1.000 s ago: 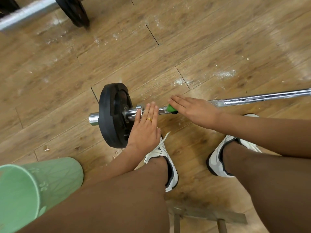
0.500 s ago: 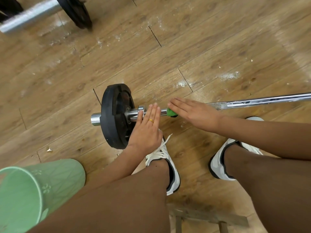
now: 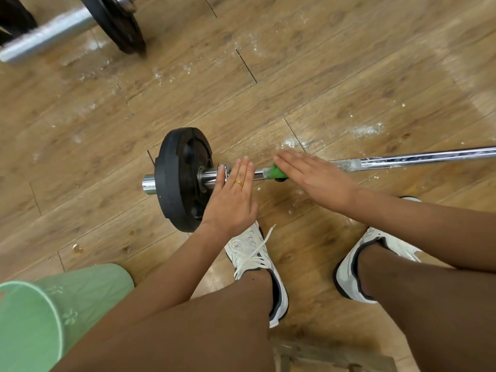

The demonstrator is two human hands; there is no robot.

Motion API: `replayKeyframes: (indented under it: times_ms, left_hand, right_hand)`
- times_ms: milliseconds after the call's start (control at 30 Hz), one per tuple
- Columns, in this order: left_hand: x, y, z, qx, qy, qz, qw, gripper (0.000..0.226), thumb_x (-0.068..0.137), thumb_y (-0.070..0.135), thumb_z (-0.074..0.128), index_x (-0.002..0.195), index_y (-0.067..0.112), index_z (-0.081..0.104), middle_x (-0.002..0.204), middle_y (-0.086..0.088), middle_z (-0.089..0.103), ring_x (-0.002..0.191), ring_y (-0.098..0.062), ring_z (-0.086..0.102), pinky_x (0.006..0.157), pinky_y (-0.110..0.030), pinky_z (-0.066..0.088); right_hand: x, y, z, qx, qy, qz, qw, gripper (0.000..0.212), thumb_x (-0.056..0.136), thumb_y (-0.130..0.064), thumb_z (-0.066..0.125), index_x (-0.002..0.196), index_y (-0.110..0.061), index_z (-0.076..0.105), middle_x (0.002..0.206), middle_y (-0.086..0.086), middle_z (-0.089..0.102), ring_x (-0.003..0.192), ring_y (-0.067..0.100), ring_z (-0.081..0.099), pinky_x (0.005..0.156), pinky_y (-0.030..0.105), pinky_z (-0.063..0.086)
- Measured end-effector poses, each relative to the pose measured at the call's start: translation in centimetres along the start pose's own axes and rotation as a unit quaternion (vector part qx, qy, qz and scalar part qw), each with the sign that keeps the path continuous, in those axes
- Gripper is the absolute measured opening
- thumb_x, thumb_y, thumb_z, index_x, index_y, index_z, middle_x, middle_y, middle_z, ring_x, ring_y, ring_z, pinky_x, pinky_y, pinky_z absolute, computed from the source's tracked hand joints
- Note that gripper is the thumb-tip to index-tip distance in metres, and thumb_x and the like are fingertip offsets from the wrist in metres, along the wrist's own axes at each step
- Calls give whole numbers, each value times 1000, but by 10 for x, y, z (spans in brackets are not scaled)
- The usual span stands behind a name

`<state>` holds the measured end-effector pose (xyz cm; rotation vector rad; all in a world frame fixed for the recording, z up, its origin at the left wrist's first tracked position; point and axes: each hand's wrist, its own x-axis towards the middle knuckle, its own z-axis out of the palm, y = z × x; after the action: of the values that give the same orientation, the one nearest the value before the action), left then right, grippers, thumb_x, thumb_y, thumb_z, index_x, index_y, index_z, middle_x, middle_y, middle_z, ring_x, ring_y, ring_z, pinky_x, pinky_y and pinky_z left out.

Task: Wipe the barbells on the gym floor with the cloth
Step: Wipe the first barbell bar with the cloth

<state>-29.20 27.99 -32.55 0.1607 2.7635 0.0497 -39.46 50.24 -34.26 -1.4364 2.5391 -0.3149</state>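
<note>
- Green cloth (image 3: 276, 171) sits under the right hand (image 3: 319, 178), whose flat, straight fingers press it onto the barbell (image 3: 416, 158) shaft.
- Fingers straight too, the left hand (image 3: 233, 205) rests on the sleeve beside the black plate (image 3: 179, 178).
- Everything lies on the wooden floor (image 3: 322, 84).

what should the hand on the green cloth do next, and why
Probably slide the right hand, which presses the green cloth flat onto the bar, rightward along it: white powdery residue coats the bar just past that hand. The left hand lies flat on the bar beside the black plate, which looks set to steady it.
</note>
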Motion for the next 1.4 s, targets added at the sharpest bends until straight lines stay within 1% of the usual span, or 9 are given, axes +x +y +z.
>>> replayKeyframes:
  times_ms: [367,467,633,767,900,1033,1100,1300,1400]
  left_hand:
    - [33,-13,-17,9,-15,13,1000,78,101,47,29,159,3,4,168,-14,-2,156,-22,-2,120,-50,-19]
    - [40,-16,-20,6,-18,13,1000,79,100,47,32,160,3,4,168,-14,-3,156,-21,-3,118,-48,-24]
    - [51,-21,-25,19,-20,19,999,78,96,44,26,159,3,3,168,-15,-1,156,-22,-2,117,-48,-23]
    - [40,-11,-19,0,14,-19,1000,80,90,40,13,160,3,4,168,-14,-1,156,-26,-1,123,-51,-8]
    - [39,-8,-11,-15,27,-33,999,82,93,40,32,160,3,4,168,-14,-3,156,-26,-5,124,-50,-7]
    - [49,-13,-14,-4,11,-21,1000,87,89,41,36,160,2,3,168,-16,-2,156,-27,-6,120,-48,-15]
    - [51,-15,-15,-2,9,-18,1000,88,88,42,34,160,2,3,168,-16,-3,156,-26,-7,119,-47,-18]
    - [58,-17,-17,-15,13,-26,999,88,88,44,35,160,3,4,168,-15,-2,156,-25,-7,120,-47,-18]
    - [62,-14,-17,-14,8,-34,999,93,86,50,32,160,2,2,168,-15,-4,155,-25,-9,117,-45,-25]
  right_hand:
    - [39,7,11,-13,50,49,997,64,86,-5,76,143,4,47,144,20,53,136,36,49,108,45,44]
    - [46,11,12,-17,66,39,997,59,89,-3,70,143,5,47,144,22,52,137,37,47,110,46,44]
    - [59,2,15,-19,65,14,998,56,89,-1,38,144,4,46,146,23,50,138,38,46,111,50,43]
    - [55,26,10,1,55,38,998,62,88,5,46,150,-4,40,151,17,46,136,36,48,110,47,44]
    - [50,34,9,0,66,84,994,71,83,9,68,148,-6,42,148,16,50,131,36,53,108,45,44]
    - [70,19,6,-26,85,31,996,54,85,3,41,137,5,54,136,22,59,124,41,58,104,48,49]
    - [77,18,3,-33,68,9,997,58,86,-4,29,137,5,54,136,22,59,124,40,58,103,47,51]
    - [57,44,3,17,59,65,996,76,79,17,58,150,-4,40,150,17,48,133,38,51,109,49,45]
    - [57,37,0,0,58,91,994,66,83,13,49,147,-1,43,147,20,50,131,40,52,110,49,42]
